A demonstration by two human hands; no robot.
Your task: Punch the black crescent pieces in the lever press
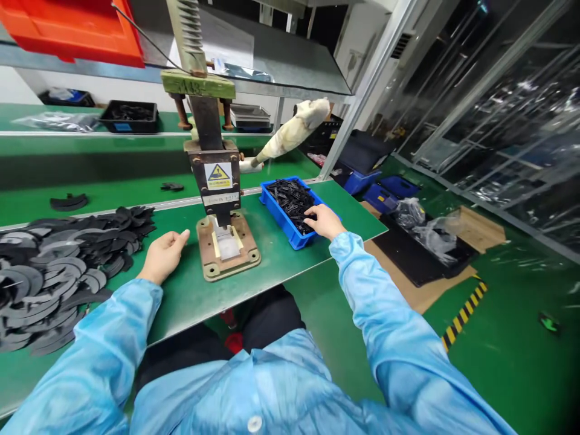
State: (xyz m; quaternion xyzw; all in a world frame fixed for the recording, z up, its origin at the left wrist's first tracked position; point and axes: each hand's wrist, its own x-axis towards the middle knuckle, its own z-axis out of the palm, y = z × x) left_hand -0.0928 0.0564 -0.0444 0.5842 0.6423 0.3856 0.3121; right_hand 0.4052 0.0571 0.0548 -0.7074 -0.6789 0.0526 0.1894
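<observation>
My right hand [324, 222] reaches over the near right side of a blue bin [296, 240]. Its fingertips pinch at the small black plastic parts [290, 198] heaped inside; the exact piece between them is hard to see. My left hand [164, 255] is on the green bench, fingers curled together and thumb pointing right, with nothing visible in it. It lies between a pile of flat, curved black pieces [67, 266] and a hand press [217, 175]. At the foot of the press, a pale fixture [226, 243] sits on a brown base plate [209, 266].
The press lever, with a wrapped handle [294, 130], sticks out above the blue bin. Behind are a black tray [130, 116] of dark parts, a plastic bag [58, 121] and a loose curved piece [69, 202]. An orange bin [72, 30] sits overhead; cardboard [475, 229] lies right.
</observation>
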